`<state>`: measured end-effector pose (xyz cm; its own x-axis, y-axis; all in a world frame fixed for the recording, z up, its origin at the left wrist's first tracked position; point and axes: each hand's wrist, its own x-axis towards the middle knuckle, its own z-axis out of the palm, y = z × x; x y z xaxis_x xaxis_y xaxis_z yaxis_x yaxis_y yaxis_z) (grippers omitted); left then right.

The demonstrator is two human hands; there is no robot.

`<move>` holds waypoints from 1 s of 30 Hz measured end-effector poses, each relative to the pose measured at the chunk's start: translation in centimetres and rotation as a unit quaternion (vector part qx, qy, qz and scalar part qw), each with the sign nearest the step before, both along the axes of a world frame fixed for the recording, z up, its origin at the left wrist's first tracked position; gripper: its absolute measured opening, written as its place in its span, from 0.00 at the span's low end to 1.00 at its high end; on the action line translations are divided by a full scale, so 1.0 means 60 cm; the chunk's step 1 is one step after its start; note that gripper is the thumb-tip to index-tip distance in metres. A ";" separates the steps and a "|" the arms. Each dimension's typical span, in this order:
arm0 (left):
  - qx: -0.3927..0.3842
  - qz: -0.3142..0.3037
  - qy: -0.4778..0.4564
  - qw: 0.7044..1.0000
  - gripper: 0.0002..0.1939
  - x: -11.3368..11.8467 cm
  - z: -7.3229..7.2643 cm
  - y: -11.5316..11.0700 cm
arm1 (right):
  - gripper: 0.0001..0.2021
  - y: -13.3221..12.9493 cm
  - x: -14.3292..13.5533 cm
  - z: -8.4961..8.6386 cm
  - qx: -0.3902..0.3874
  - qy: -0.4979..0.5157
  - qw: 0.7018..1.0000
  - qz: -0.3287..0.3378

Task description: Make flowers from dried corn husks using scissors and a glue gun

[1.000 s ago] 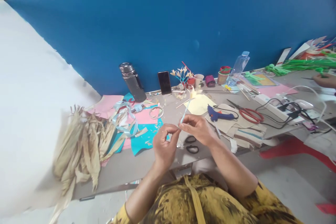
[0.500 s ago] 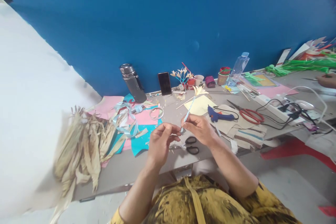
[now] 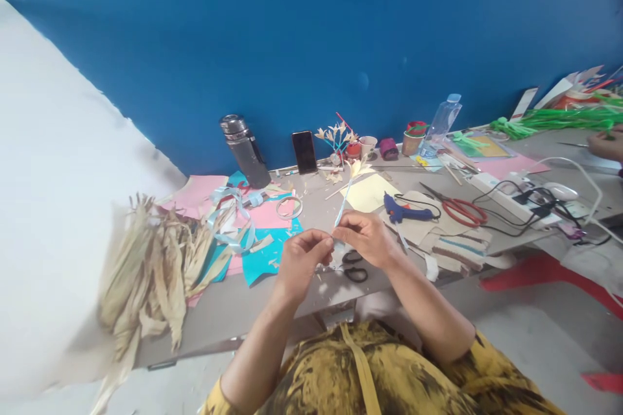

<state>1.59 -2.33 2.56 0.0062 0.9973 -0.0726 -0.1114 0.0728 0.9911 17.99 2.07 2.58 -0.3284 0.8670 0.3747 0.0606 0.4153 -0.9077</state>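
My right hand [image 3: 366,238] pinches the lower end of a thin light-blue stem [image 3: 341,209] that carries a pale husk flower [image 3: 357,167] at its top. My left hand [image 3: 302,260] is pinched on the bottom tip of that same stem, fingertips against those of the right hand. Both hands hover just above the grey table [image 3: 253,305], over black-handled scissors [image 3: 354,266]. Blue and pink paper sheets [image 3: 265,253] lie to the left of my hands.
A heap of dried corn husks [image 3: 156,266] lies at the left. Behind the hands are a steel flask [image 3: 244,152], a phone [image 3: 304,152], finished husk flowers [image 3: 335,137], a blue glue gun [image 3: 406,211], red scissors [image 3: 460,209] and a power strip with cables [image 3: 525,198]. Another person's hand [image 3: 605,144] works at the far right.
The flower stem swung rightward and then back to a steeper angle. My left hand closed in on the stem's bottom tip again after drawing slightly away.
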 end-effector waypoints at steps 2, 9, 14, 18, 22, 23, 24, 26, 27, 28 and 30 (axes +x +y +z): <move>-0.033 -0.035 -0.054 0.997 0.14 0.001 -0.002 0.001 | 0.22 0.001 0.000 -0.002 -0.023 0.002 1.000 0.012; -0.043 -0.016 -0.136 0.990 0.17 0.012 -0.008 0.000 | 0.23 0.004 0.003 -0.020 -0.132 0.083 0.987 0.030; 0.004 0.024 -0.105 0.994 0.17 0.015 -0.023 0.002 | 0.18 -0.005 -0.006 -0.024 -0.115 0.069 0.991 0.006; 0.032 0.076 -0.022 0.996 0.16 0.020 -0.040 0.003 | 0.12 -0.015 -0.023 -0.027 -0.109 0.044 0.992 -0.039; 0.036 0.101 -0.018 0.994 0.14 0.027 -0.047 0.001 | 0.10 -0.022 -0.032 -0.020 -0.094 0.021 0.992 -0.076; 0.033 0.097 -0.029 0.994 0.14 0.027 -0.047 0.000 | 0.10 -0.024 -0.033 -0.018 -0.095 0.013 0.992 -0.081; 0.029 0.091 -0.040 0.995 0.14 0.028 -0.047 -0.001 | 0.10 -0.026 -0.033 -0.016 -0.096 0.006 0.992 -0.086; 0.019 0.075 -0.059 0.995 0.14 0.027 -0.047 -0.003 | 0.10 -0.028 -0.035 -0.016 -0.098 -0.003 0.991 -0.093; 0.012 0.065 -0.063 0.996 0.14 0.025 -0.046 -0.004 | 0.09 -0.028 -0.036 -0.017 -0.100 -0.004 0.990 -0.096; 0.004 0.056 -0.063 0.996 0.14 0.024 -0.046 -0.005 | 0.09 -0.029 -0.036 -0.020 -0.104 -0.003 0.990 -0.097; -0.008 0.042 -0.059 0.997 0.14 0.020 -0.045 -0.005 | 0.08 -0.028 -0.038 -0.025 -0.115 -0.002 0.989 -0.093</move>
<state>2.80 -2.66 -0.16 -0.0670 0.9935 -0.0923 -0.2342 0.0743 0.9694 15.69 0.38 1.10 -0.1557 0.9747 0.1606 0.1203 0.1801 -0.9763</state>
